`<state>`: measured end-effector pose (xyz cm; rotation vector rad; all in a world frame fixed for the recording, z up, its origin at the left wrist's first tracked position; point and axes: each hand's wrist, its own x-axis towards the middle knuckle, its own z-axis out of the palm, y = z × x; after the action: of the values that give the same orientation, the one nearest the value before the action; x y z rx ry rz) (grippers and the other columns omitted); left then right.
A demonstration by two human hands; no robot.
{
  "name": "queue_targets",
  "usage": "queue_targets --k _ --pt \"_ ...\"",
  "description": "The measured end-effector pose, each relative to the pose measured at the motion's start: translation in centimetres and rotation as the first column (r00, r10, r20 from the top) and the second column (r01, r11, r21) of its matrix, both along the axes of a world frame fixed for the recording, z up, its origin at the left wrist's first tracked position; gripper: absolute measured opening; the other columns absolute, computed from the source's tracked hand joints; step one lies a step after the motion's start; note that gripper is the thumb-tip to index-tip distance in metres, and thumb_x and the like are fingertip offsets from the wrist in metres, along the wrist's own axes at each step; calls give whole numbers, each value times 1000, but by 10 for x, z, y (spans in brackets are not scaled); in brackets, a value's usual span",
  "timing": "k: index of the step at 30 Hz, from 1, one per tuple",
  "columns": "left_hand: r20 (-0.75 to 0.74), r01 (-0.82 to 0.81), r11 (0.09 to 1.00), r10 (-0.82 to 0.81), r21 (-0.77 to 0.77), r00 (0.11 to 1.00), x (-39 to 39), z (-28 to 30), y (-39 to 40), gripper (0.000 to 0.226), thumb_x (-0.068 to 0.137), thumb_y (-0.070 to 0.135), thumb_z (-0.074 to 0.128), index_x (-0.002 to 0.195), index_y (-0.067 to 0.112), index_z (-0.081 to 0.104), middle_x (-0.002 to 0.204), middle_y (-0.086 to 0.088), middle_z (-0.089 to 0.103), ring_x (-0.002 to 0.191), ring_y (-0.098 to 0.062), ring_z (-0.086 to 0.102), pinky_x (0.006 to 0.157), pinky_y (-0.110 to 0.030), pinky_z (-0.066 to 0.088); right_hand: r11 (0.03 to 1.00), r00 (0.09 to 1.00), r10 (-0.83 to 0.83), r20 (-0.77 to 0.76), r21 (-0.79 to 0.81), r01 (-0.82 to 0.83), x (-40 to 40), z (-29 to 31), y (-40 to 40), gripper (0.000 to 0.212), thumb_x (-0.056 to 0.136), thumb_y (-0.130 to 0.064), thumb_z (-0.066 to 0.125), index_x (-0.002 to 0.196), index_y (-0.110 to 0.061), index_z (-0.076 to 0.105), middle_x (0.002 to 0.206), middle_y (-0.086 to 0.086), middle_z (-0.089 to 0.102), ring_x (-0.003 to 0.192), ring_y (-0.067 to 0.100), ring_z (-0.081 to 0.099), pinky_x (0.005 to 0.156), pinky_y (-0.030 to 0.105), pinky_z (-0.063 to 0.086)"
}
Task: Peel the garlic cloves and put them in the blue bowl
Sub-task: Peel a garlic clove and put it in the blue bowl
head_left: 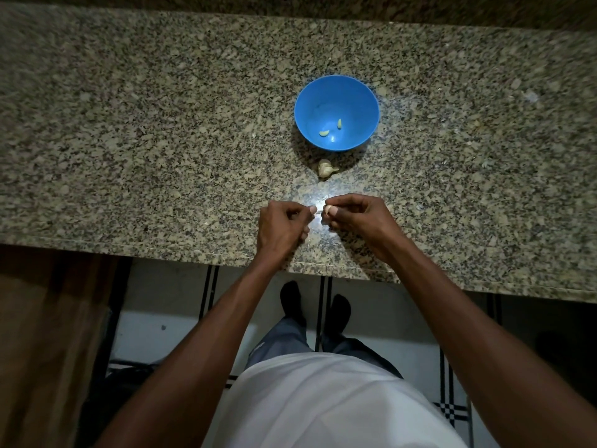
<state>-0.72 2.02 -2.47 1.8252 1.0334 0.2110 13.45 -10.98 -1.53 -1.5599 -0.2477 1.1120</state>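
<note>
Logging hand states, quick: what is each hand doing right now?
Left hand: fingers curled, pinching a strip of skin, it seems.
Right hand: holding a garlic clove.

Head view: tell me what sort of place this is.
Probably a home kitchen, dimly lit. A speckled granite countertop holds a blue bowl with peeled garlic cloves in it and part of a garlic bulb beside it; below the counter edge is a tiled floor.

A bright blue bowl (336,92) holding pale yellow-green cloves (324,133) sits on a bench (161,124) speckled tan, grey and black.
</note>
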Motion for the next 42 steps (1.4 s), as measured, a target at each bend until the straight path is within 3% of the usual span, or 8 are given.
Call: queue_targets --k 3,5,9,17,24,34,37,42 --pt "-4 30 998 -29 57 1000 -1 -2 2 13 93 24 77 103 18 83 91 4 80 79 0 73 74 -22 62 1000 1000 -8 9 18 8 -1 0 0 21 94 0 75 114 7 74 105 27 76 103 44 74 84 36 64" --pt "-5 -22 1000 22 16 1000 -1 -3 2 10 87 26 84 93 18 84 84 7 80 75 -3 74 72 -27 63 1000 1000 -4 13 29 4 -2 0 0 22 93 0 75 114 7 74 105 25 77 100 39 76 85 37 64" --pt "-3 -77 997 77 -28 997 0 0 3 32 79 44 89 70 17 77 64 6 74 60 -9 71 59 -28 57 1000 999 4 36 27 -5 -1 0 0 20 94 -3 76 113 3 75 103 20 79 99 36 77 88 42 64" --pt "201 30 984 6 -175 980 2 5 0 15 92 22 81 101 10 79 91 2 79 82 -11 77 77 -32 64 1000 996 -17 87 17 16 -5 0 3 18 95 -7 76 113 -2 78 98 18 80 95 36 78 90 49 64" --pt "233 17 977 33 -211 972 10 9 -2 15 86 16 85 98 8 80 92 0 80 88 -12 77 79 -27 62 999 991 -32 126 31 28 -6 -1 4 18 90 -10 82 107 -3 80 98 14 80 95 32 78 85 46 65" --pt "227 45 990 -14 -132 974 13 7 -1 11 89 -1 77 98 4 79 94 -5 79 92 -13 76 83 -25 60 995 955 -81 -287 33 94 2 -1 2 18 94 -1 72 111 6 75 103 22 78 94 24 76 81 28 62" --pt "225 9 992 19 -123 974 13 5 -2 11 87 1 80 97 4 80 96 -5 79 92 -14 76 85 -30 62 995 937 -85 -338 11 94 5 1 3 16 92 6 72 107 8 75 102 22 78 95 26 77 82 27 63" --pt "217 5 995 16 -98 976 13 8 -3 11 88 6 81 99 5 80 93 1 79 86 -4 75 77 -18 58 992 922 -114 -370 10 126 7 2 6 23 90 7 73 114 6 73 105 21 78 95 27 77 80 29 64"
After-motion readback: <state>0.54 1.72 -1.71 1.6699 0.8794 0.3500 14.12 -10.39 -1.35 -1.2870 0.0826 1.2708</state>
